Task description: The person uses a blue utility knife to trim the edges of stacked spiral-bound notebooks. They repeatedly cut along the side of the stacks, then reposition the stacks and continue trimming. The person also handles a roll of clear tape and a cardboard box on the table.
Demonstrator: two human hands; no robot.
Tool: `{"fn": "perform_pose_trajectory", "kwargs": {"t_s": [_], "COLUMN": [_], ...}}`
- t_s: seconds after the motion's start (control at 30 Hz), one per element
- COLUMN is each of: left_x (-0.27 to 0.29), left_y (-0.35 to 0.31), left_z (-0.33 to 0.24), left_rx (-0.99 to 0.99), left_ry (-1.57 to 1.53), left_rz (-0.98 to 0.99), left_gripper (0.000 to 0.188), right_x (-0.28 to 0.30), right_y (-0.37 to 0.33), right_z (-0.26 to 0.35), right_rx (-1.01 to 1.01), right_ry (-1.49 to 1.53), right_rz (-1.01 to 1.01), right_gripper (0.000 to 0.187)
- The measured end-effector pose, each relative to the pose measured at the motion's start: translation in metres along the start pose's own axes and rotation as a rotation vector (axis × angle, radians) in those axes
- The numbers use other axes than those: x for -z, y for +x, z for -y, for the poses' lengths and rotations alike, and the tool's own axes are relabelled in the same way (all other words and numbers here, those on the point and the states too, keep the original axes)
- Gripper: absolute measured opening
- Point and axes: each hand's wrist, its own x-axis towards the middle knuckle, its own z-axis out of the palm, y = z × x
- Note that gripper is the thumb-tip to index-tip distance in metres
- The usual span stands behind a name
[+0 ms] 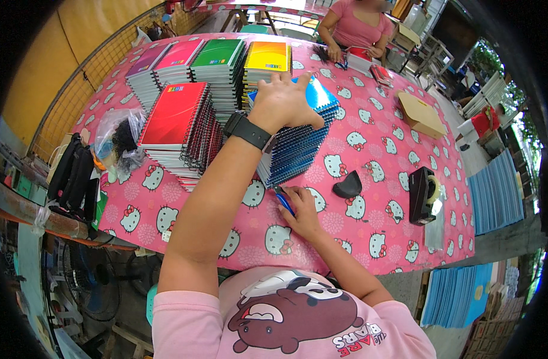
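Observation:
My left hand (286,103), with a black watch on its wrist, lies with fingers spread over the top of a tall stack of blue spiral notebooks (295,146). It hides much of the top cover. Below the stack's near corner, my right hand (302,210) rests low over the table, closed around small blue-handled pliers (284,203). Their jaws are hard to make out. Left of my left forearm stands a stack of red spiral notebooks (179,119). Behind are stacks of yellow (266,57), green (217,55), pink (178,57) and purple notebooks (147,63).
On the pink patterned tablecloth (321,173) lie a black curved piece (348,185), a tape dispenser (422,196) and a brown cardboard box (421,113). A plastic bag of black coils (123,140) sits at left. Across the table another person (360,27) works with notebooks.

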Motion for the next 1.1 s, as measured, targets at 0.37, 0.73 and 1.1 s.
{"fn": "perform_pose_trajectory", "kwargs": {"t_s": [0.37, 0.73, 1.1], "left_x": [-0.002, 0.001, 0.004], "left_y": [-0.002, -0.002, -0.001], "left_z": [0.000, -0.001, -0.002], "left_rx": [0.003, 0.011, 0.012], "left_ry": [0.010, 0.003, 0.000], "left_rz": [-0.021, 0.016, 0.039], "left_gripper": [0.100, 0.102, 0.101], "right_x": [-0.003, 0.002, 0.000], "right_y": [0.001, 0.000, 0.001], "right_z": [0.001, -0.010, 0.001], "right_rx": [-0.005, -0.138, -0.009], "right_ry": [0.058, 0.196, -0.038], "right_rz": [-0.025, 0.103, 0.038], "right_gripper": [0.044, 0.048, 0.048]}}
